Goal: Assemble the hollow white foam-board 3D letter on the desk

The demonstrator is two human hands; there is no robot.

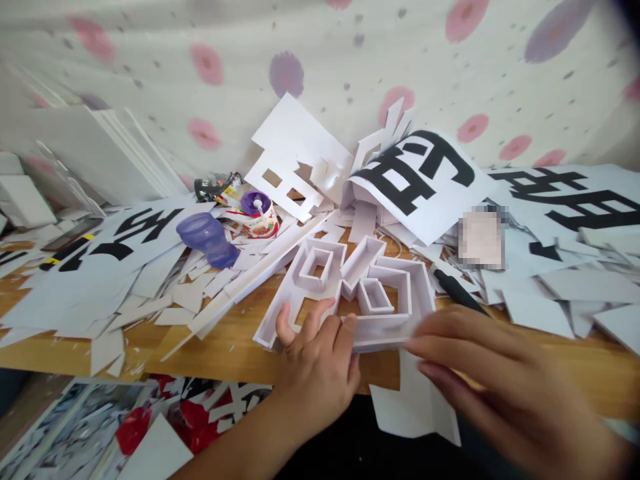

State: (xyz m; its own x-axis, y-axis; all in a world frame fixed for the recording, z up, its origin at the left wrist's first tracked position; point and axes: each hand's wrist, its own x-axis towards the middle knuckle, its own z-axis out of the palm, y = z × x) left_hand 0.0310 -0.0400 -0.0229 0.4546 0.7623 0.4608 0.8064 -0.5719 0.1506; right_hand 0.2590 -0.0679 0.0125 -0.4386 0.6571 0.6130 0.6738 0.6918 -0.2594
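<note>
**A:** Where is the piece being handled?

**B:** The white foam-board character (360,280), a frame of thin upright walls, lies flat on the wooden counter (240,343) in the middle of the frame. Its near side is close to the counter's front edge.

**A:** And the hands?

**B:** The left hand (315,363), at lower centre, rests on the near left wall with thumb and fingers spread apart, closed round nothing. The right hand (500,383), at lower right, is blurred. Its outstretched fingertips meet the near right wall, but I can't tell whether they pinch it.

**A:** What lies around it?

**B:** A black pen-like tool (457,292) lies just to its right and white scraps (200,280) to its left. Further left are a purple cup (207,239) on its side and a purple-lidded tub (257,217). Behind it a printed sheet (415,177) curls up, and a flowered cloth (350,53) fills the top of the frame.
</note>
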